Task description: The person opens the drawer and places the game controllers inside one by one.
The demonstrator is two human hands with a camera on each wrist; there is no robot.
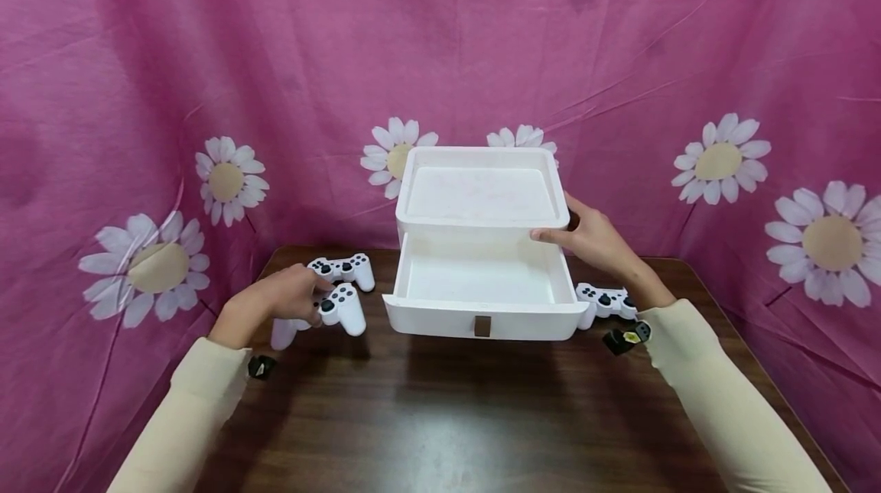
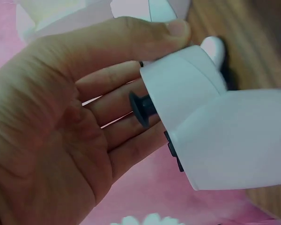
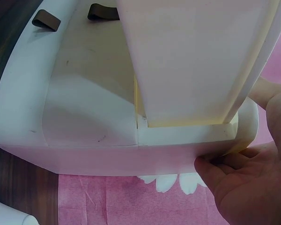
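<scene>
Before a pink curtain [image 1: 619, 27] printed with daisies stands a dark wooden worktop [image 1: 447, 416], and near its back edge is a white drawer unit [image 1: 482, 224] with a shallow tray top. One drawer [image 1: 440, 319] is drawn out toward the person, its opening facing up.

At the unit's upper right corner, the right hand [image 1: 599, 237] holds on, thumb across the front edge and the other fingers along the side wall. Left of the unit, the left hand [image 1: 289, 298] has its fingers closed on a white controller [image 1: 349, 312], thumb on one edge and the others reaching over the button face. Whether that controller is clear of the worktop, I cannot tell for certain.

What counts most, I judge, is how it lies to the drawer: the opening is to the right of the left fingers and seems higher, with the drawer's left wall nearest. The controller's long axis runs roughly sideways, slightly slanted, one grip pointing out past the fingers. The left hand is the nearer one to it; the right is across the opening.

A second controller [image 1: 361, 271] lies just behind the held one, and a third controller [image 1: 607, 302] right of the drawer. Smallest is the brown tab [image 1: 482, 326] on the drawer front.
</scene>
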